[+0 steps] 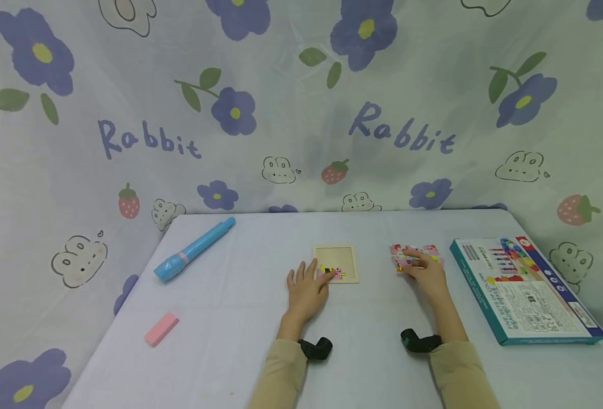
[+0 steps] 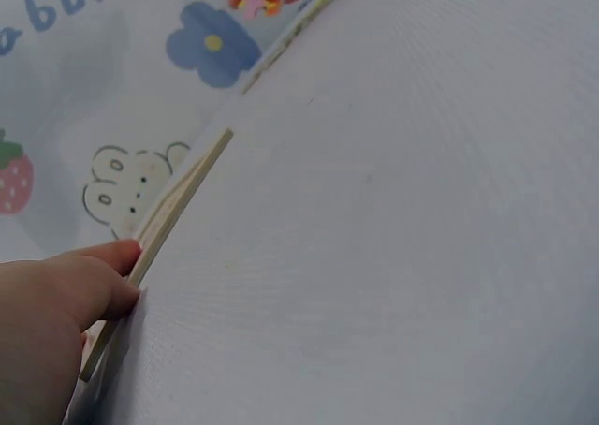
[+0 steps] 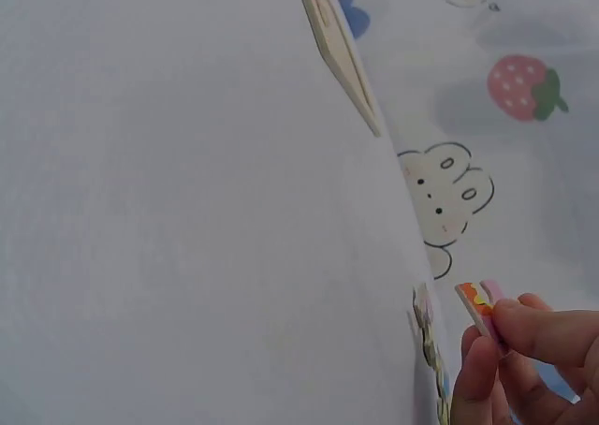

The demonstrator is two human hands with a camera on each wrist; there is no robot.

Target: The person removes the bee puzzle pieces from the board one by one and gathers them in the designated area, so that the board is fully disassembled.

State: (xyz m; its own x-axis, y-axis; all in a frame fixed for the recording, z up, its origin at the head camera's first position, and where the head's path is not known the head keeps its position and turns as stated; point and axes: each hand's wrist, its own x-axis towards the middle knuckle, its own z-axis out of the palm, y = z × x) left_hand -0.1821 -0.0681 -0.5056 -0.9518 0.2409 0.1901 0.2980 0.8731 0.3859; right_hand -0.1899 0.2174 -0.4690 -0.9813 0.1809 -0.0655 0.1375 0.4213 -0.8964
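Note:
A shallow square wooden puzzle tray (image 1: 339, 255) lies mid-table, with a few colorful puzzle pieces (image 1: 339, 275) along its lower side. My left hand (image 1: 305, 291) rests at the tray's lower left corner, fingers spread, one digit touching the pieces. The left wrist view shows the thumb and a finger against the tray's edge (image 2: 178, 205). Over to the right, my right hand (image 1: 426, 276) is above a pink patch of loose puzzle pieces (image 1: 429, 250). In the right wrist view it pinches a pink and orange puzzle piece (image 3: 475, 299), raised beside the others (image 3: 429, 341).
A flat teal-edged toy box (image 1: 531, 301) lies at the right, close to my right forearm. At the far left is a blue tube-shaped object (image 1: 196, 250) with a wider end. A pink block (image 1: 162, 329) lies nearer me. A printed cloth hangs behind the table.

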